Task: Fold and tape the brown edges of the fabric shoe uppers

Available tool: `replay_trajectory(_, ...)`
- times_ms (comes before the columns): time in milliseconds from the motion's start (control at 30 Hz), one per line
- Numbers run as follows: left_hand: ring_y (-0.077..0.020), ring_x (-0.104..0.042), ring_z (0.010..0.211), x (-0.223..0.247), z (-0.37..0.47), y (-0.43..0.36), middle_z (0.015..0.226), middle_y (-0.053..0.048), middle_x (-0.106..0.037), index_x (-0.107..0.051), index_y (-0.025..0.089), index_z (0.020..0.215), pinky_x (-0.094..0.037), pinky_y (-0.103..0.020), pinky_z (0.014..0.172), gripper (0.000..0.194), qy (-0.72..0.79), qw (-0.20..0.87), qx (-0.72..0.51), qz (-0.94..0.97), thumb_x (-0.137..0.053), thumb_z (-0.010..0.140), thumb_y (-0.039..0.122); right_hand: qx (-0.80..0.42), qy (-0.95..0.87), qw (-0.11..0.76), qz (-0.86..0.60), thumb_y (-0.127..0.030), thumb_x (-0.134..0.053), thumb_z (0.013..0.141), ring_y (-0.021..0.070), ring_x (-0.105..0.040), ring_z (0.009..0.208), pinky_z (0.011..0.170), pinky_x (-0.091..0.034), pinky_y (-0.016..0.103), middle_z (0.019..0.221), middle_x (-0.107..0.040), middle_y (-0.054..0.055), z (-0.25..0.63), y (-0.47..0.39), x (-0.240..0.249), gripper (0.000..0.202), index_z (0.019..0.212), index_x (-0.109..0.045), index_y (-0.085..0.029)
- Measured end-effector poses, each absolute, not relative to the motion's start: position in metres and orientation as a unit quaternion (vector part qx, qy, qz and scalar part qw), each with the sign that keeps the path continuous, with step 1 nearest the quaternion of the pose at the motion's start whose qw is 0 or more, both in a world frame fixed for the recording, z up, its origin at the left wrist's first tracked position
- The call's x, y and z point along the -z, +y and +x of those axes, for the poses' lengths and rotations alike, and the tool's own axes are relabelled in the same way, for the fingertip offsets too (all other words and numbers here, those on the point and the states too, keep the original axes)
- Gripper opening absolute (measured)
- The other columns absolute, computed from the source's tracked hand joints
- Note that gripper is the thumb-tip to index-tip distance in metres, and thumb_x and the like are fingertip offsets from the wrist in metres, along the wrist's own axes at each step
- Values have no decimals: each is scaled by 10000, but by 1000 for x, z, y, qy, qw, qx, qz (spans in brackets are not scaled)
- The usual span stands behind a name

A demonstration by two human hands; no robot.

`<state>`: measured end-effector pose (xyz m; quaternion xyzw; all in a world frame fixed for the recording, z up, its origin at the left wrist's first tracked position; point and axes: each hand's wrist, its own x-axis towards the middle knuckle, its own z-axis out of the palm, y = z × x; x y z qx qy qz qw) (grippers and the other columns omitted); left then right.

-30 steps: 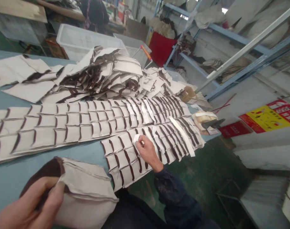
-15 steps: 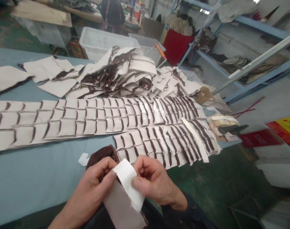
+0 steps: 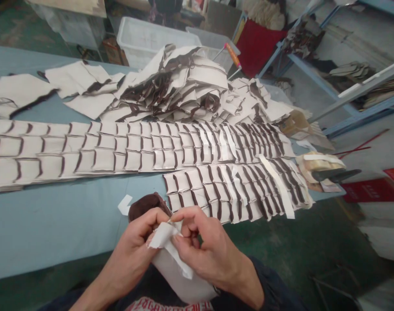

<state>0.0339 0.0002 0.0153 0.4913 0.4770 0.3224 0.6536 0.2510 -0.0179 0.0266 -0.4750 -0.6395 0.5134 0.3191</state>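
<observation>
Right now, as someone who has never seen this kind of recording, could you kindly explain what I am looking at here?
There is no machine: this is one camera worn on a person's head, looking forward and down at their two bare hands. The left hand and the right hand together pinch a white strip against a pale fabric piece with dark brown fur at its far end. In front lies a blue table. On it, rows of overlapping pale pieces with dark edges are laid out flat, with a loose heap of similar pieces behind. A small white scrap lies beside the hands. White bins and blue shelving stand beyond.
</observation>
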Motion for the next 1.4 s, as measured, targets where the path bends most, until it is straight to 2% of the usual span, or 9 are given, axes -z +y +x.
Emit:
replay_trajectory(167,-183,-513,661,-15,36,-1,727,0,-631,-727,222,783,-436,-243,568,604,472,669,-321,476,-923,967,762,-342,-758,351,-430,-186,-606,1177,131,-590,559,570,-493,246,810,-773,-39,252,-18,-22,274,1348,-813,-242)
replay_trajectory(267,-161,-421,637,-15,38,-2,706,34,-543,-710,218,776,-393,-237,547,749,480,668,-323,468,-909,933,922,-304,-770,364,-428,-336,-586,1292,138,-577,532,584,-538,257,787,-784,-27,252,-17,-23,277,1349,-823,-206)
replay_trajectory(433,-163,-420,660,-12,44,-4,723,33,-541,-704,208,770,-414,-237,566,849,486,668,-322,463,-907,865,1027,-240,-752,401,-465,-594,-532,1352,150,-622,567,661,-571,283,761,-781,-4,247,-15,-22,543,1187,-864,-198)
replay_trajectory(633,-186,-501,723,-9,48,-6,793,4,-633,-794,195,853,-484,-246,630,696,476,682,-318,456,-947,914,871,-226,-776,409,-424,-447,-667,1307,246,-795,991,898,-652,370,1051,-839,81,252,-8,-24,328,1273,-896,-214)
replay_trajectory(767,-163,-412,680,-15,50,-6,743,45,-531,-709,216,826,-433,-238,594,698,481,695,-297,445,-934,919,870,-270,-757,433,-408,-423,-743,1271,244,-794,1033,947,-666,383,1102,-827,84,253,-6,-21,264,1211,-900,-220)
replay_trajectory(867,-192,-502,717,-21,49,-5,781,9,-596,-707,221,807,-485,-259,619,734,492,676,-296,462,-886,935,921,-295,-745,454,-390,-374,-765,1255,229,-816,1034,973,-682,385,1094,-850,61,251,-8,-18,186,1171,-879,-255)
replay_trajectory(967,-209,-571,730,-25,43,-5,784,-14,-668,-760,221,802,-525,-275,652,629,504,639,-298,499,-860,1035,796,-212,-773,488,-345,-312,-735,1263,218,-834,1000,1036,-697,385,1055,-895,38,255,-12,-21,118,1227,-844,-288)
replay_trajectory(1100,-205,-625,729,-31,34,-11,828,-13,-757,-875,233,932,-533,-265,662,499,519,620,-302,505,-809,1126,688,-82,-842,430,-316,-261,-748,1260,199,-864,1002,1167,-676,333,1076,-949,7,270,-21,-32,126,1210,-853,-310)
replay_trajectory(1400,-214,-698,752,-22,26,-15,836,4,-803,-916,257,930,-584,-260,710,441,571,542,-361,500,-879,1082,669,-85,-831,460,-300,-210,-707,1251,227,-911,1021,1085,-733,362,1114,-982,53,271,-21,-29,123,1242,-813,-271)
